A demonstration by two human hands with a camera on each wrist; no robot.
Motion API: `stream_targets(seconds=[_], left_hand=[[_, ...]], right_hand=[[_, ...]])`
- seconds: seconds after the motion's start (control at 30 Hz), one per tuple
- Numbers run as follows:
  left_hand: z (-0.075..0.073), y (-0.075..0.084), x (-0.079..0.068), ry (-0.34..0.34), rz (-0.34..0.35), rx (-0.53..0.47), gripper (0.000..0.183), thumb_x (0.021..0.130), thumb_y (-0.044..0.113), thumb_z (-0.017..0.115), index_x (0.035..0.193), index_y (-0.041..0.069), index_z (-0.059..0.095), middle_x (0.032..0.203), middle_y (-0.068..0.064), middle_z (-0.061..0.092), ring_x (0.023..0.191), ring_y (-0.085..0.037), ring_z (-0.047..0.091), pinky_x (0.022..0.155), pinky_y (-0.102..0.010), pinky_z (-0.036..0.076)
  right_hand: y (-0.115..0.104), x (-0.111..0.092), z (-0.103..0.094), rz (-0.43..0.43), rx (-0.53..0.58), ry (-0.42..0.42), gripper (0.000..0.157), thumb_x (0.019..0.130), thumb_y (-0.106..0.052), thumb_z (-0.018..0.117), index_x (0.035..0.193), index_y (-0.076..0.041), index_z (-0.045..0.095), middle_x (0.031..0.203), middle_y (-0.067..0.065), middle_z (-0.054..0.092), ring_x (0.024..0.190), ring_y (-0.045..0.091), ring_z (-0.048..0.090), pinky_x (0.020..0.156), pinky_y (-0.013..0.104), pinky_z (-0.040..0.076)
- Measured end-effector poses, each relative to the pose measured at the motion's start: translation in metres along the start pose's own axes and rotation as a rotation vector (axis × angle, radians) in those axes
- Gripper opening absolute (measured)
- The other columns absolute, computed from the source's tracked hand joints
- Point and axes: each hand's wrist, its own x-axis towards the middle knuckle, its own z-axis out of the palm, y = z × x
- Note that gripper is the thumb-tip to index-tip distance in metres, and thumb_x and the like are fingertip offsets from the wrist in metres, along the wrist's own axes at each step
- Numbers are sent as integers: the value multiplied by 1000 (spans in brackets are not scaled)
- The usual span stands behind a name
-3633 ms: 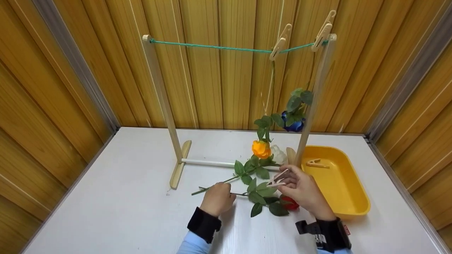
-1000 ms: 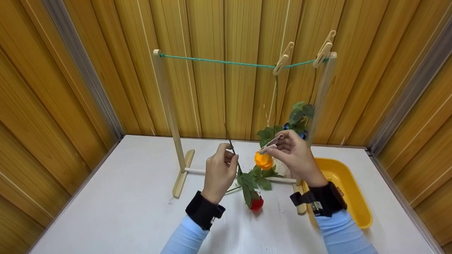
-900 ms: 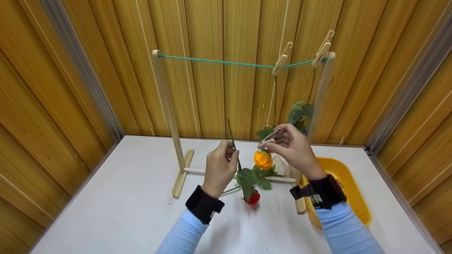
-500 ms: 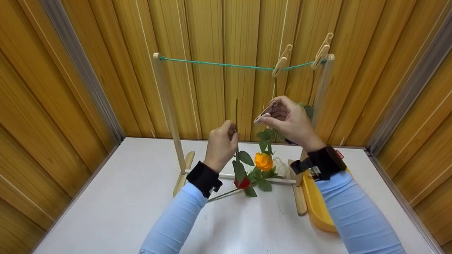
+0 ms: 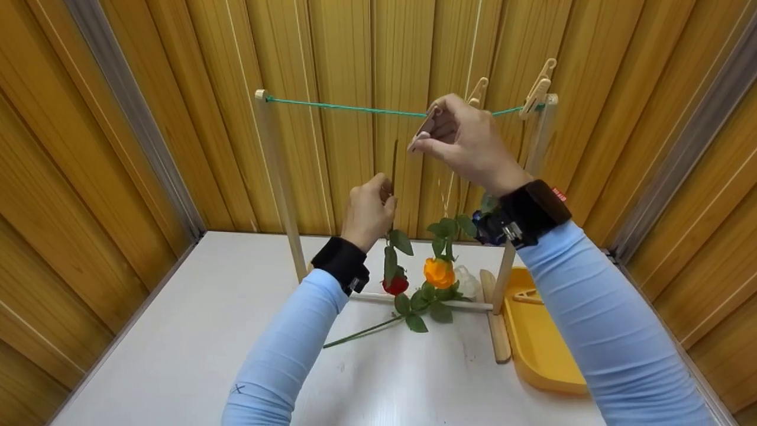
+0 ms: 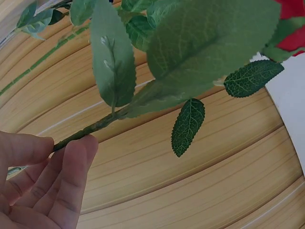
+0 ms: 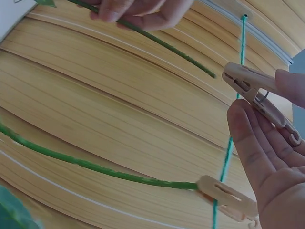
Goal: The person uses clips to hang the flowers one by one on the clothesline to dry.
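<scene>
Fingers and thumb of the left hand (image 5: 366,214) pinch the stem of a red artificial rose (image 5: 395,284), held bloom-down with its bare stem end pointing up, below a green cord (image 5: 355,109); thumb and fingers of the right hand (image 5: 473,145) pinch a beige clothespin (image 7: 249,75) near the cord — the right wrist view shows the stem's tip close to it but apart. Strung across a wooden rack (image 5: 278,177), the cord bears a second clothespin (image 7: 225,192), from which an orange rose (image 5: 439,273) hangs upside down; a third clothespin (image 5: 535,99) sits by the right post; a blue rose (image 5: 486,229) hangs lower, partly hidden by the right wrist strap. On the white table (image 5: 177,331) lies a white rose (image 5: 467,281), bloom behind the rack's lower bar; at the right, a yellow plastic tray (image 5: 547,371) holds one visible clothespin (image 5: 523,295) — the right sleeve hides part of the inside.
</scene>
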Motion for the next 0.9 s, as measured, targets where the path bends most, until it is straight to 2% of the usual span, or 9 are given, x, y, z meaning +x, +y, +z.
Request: stream_targets(seconds=[0.2,0.4,0.7,0.9], left_hand=[[1,-7,8,-12,-46,6,4,93,-3,67,97,-1,67,89,-14,75,78,-25,72,67,-36,57],[3,-15,16,-6,-46,28,5,91,-5,65,94,-1,67,87,-15,74,78,-27,70,68,-38,55],[5,-8,34,-23,-61,33,7,94,-4,63,98,-3,68,93,-17,74,85,-30,70,72,-38,55],[3,-3,45,-29,-70,42,10,94,-6,61,100,-3,68,97,-18,75,89,-32,71,74,-38,56]], right_hand=[[-6,16,-5,30,-24,40,33,94,-10,76,119,1,58,105,14,72,89,15,67,81,21,52],[-2,28,-3,40,-16,57,32,93,-10,77,119,-2,59,106,13,73,92,19,68,82,22,53],[2,45,-6,29,-49,69,26,97,-16,73,117,-4,61,106,10,71,90,16,65,82,23,50],[-1,55,-8,65,-73,70,25,97,-17,74,115,-5,62,105,8,70,90,14,63,82,26,48]])
